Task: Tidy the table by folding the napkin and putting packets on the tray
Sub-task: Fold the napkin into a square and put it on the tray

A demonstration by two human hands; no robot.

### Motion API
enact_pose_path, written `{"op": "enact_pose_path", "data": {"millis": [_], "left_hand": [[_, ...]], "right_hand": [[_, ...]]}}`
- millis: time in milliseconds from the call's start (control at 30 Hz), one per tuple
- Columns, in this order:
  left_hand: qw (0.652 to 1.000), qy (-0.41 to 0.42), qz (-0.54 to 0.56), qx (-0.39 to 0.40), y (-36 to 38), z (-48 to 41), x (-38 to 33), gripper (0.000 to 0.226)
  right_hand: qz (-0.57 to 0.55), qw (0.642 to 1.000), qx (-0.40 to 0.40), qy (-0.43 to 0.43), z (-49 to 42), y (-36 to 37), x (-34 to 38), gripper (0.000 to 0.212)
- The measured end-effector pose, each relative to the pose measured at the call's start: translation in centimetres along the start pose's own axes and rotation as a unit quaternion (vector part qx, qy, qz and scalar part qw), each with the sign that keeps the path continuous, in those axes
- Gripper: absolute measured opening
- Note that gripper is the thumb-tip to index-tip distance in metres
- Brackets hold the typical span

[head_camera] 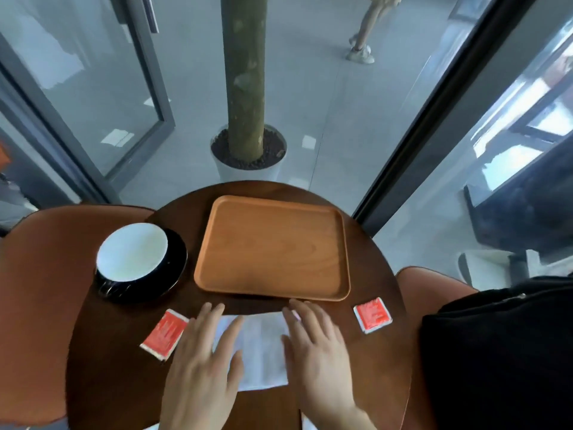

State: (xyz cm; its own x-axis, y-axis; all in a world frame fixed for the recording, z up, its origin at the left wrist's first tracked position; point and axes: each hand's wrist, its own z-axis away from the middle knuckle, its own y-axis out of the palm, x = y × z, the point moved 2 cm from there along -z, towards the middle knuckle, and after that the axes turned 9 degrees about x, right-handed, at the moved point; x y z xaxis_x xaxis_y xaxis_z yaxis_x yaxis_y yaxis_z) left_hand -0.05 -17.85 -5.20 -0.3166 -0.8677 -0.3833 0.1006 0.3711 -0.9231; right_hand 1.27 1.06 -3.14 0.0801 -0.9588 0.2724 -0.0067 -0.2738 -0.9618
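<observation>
a round dark wooden bench (124,367) carried everything. the white napkin (263,346) lay flat near its near edge, partly under the two hands. the left hand (204,352) rested palm down on the napkin's left side, fingers straight and a little spread. the right hand (313,346) lay the same way on its right side. the hands were apart from each other and gripped nothing, with a strip of napkin showing between them. both sets of fingertips reached close to the tray's near rim; the blur hid whether the right ones touched it.

the wooden tray (273,246) sat just beyond the napkin, in the middle of the bench. both packets lay on the bench, outside the tray. the left red packet (164,334) sat tilted just beside the left hand. the right red packet (372,315) lay to the right of the right hand, near the tray's near right corner and touching neither.

a dark cup (131,252) with a white inside stood on a dark saucer (178,252) just left of the tray. an orange chair (37,290) stood at the left, and a black bag (502,352) lay on another seat at the right. beyond the bench a tree trunk (245,72) rose from a white pot (248,172) on the grey floor, and a person's legs (362,35) showed far off.
</observation>
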Motion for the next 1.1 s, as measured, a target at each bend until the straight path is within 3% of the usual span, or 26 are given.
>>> {"op": "enact_pose_path", "data": {"millis": [67,133,267,500,767,1100], "left_hand": [[0.999,0.012,-0.033,0.040,0.7,-1.4,-0.5,0.059],[0.994,0.007,-0.068,0.091,1.1,-2.0,-0.8,0.073],[0.985,-0.011,-0.098,0.139,1.9,-1.6,-0.2,0.078],[0.982,-0.004,-0.110,0.151,3.2,-1.1,0.6,0.074],[0.982,0.019,-0.138,0.128,4.2,-0.8,1.3,0.073],[0.981,-0.013,-0.127,0.148,4.3,-0.9,1.1,0.071]], "right_hand": [[-0.003,0.997,0.042,-0.065,-0.7,0.6,1.1,0.046],[0.027,0.993,0.085,-0.075,-1.4,1.1,1.3,0.048],[0.092,0.983,0.134,-0.081,-1.1,2.1,0.0,0.058],[0.159,0.966,0.179,-0.097,-0.1,2.1,-3.0,0.072],[0.103,0.968,0.189,-0.129,-1.9,3.7,0.2,0.066],[0.145,0.959,0.200,-0.138,-0.3,2.7,-5.3,0.072]]}}
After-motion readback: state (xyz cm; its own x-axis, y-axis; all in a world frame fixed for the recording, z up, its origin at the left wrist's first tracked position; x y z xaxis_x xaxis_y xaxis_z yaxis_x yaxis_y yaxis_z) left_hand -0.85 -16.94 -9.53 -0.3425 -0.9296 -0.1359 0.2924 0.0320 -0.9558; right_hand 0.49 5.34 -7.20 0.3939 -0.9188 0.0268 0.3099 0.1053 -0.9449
